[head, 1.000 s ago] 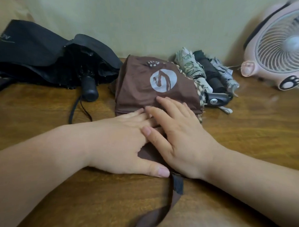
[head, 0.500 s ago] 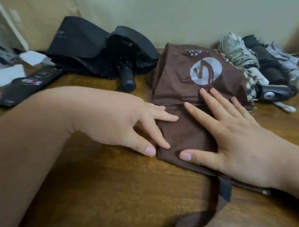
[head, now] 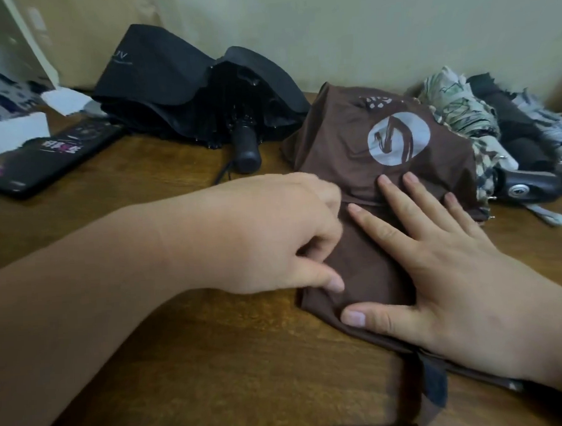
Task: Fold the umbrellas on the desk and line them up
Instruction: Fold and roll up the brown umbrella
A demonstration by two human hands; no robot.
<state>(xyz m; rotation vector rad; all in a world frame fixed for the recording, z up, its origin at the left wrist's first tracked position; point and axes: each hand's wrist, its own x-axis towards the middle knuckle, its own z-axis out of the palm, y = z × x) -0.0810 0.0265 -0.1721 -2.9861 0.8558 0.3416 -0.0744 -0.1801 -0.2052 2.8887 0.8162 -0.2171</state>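
just right of the black umbrella (head: 187, 97), the brown umbrella (head: 360, 138) lies on the desk (head: 215, 360) under the right hand (head: 453, 285), spread flat to pin its pleats, while the left hand (head: 274, 232) pinches a side fold in curled fingers, seemingly to tuck it.

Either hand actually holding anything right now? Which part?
The left hand pinches the brown fabric folding umbrella at the left edge fold of its canopy; the right hand only presses flat on it, fingers straight, gripping nothing.
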